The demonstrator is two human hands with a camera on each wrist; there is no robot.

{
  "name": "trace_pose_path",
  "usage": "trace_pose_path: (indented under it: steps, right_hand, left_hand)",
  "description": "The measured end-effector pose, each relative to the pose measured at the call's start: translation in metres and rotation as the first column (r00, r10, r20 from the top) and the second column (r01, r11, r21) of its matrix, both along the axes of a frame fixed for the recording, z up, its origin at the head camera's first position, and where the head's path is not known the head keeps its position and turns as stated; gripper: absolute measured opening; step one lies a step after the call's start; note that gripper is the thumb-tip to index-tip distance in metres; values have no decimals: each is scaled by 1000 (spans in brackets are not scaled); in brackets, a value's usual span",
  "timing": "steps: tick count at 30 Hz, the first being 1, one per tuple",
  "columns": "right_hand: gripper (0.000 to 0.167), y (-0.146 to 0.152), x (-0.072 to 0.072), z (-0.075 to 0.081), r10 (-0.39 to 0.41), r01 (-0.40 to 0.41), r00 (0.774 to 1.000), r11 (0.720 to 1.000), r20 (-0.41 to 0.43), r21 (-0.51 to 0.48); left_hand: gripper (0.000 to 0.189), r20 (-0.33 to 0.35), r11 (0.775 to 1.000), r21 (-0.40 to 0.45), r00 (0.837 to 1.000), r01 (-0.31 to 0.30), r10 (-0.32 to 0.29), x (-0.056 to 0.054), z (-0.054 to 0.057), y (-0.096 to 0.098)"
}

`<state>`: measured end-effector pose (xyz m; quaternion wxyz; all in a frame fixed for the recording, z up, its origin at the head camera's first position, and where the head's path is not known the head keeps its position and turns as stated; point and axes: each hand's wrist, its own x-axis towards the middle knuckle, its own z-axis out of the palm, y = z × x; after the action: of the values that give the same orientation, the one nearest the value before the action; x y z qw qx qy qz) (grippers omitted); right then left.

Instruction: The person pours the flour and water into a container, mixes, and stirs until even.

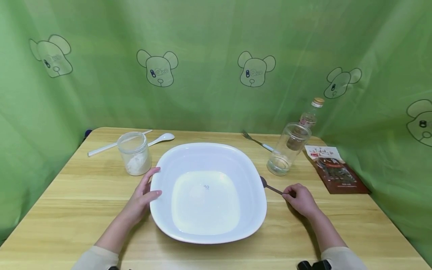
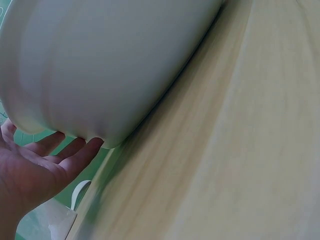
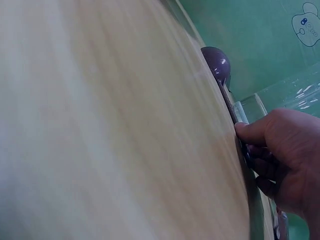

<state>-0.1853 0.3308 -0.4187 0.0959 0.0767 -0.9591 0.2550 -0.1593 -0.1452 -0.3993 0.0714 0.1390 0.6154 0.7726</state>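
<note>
A white basin (image 1: 207, 155) with rounded corners stands in the middle of the table. At its left rim, my left hand (image 1: 139, 202) holds on with the thumb over the edge and the other fingers against the outer wall. The left wrist view shows those fingertips (image 2: 95, 144) touching the side of the basin. To the right, my right hand (image 1: 300, 199) pinches the handle of a dark spoon (image 1: 272, 189) between thumb and fingers. The spoon's rounded bowl (image 3: 217, 62) lies low at the table surface, close to the basin's right side; in the head view the basin's rim partly covers it.
An open jar of white powder (image 1: 136, 163), a white spoon (image 1: 163, 137) and white chopsticks (image 1: 101, 149) lie left. Toward the right are a fork (image 1: 255, 140), a clear glass jar (image 1: 280, 165), a cork-coloured-capped bottle (image 1: 308, 117) and a brown packet (image 1: 341, 174). Green curtain (image 1: 209, 105) surrounds the table.
</note>
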Motion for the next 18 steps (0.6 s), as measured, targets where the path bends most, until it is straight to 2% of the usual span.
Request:
trace_pose_path:
  steps: [18]
  right_hand:
    - [4,-1,-2,0,-19,20,997,1000,73,-11]
  left_hand:
    - [62,1,1000,-15,1000,-7,7,-1,-2,0]
